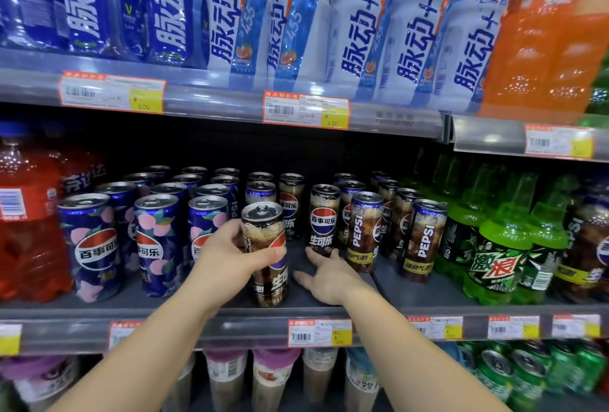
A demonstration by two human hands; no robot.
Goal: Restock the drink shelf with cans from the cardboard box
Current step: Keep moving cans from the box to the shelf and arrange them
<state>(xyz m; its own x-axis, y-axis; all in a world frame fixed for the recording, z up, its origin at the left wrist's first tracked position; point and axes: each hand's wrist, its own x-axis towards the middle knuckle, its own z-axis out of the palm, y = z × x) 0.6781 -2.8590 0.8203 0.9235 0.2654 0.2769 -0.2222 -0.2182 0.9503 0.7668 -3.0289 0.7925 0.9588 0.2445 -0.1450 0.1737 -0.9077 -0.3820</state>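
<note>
1. store aisle, grey metal drink shelf (pixel 428 296) at chest level, price tags clipped along its front lip; bottles above, cups and green cans below.
2. our left hand (pixel 230 258) is wrapped around a brown-black cola can (pixel 268 255), fingers curled on its far side, thumb across the front. can is upright at the shelf's front edge, base on or just above the deck, can't tell which.
3. our right hand (pixel 324 274) is empty, fingers spread, palm on the bare deck, fingertips touching or just short of the next brown can (pixel 323 218).
4. progress: brown cola rows are partly filled toward the back, with a bare gap at the front between the held can and the right-hand rows. blue peach-print cans (pixel 94 246) on the left look full. cardboard box is out of view, so remaining stock unknown.
5. materials: slim aluminium cylinders, glossy printed skins, pull-tab tops; rigid, smooth, likely slide easily on the painted deck. neighbouring green bottles (pixel 494 256) are soft plastic.
</note>
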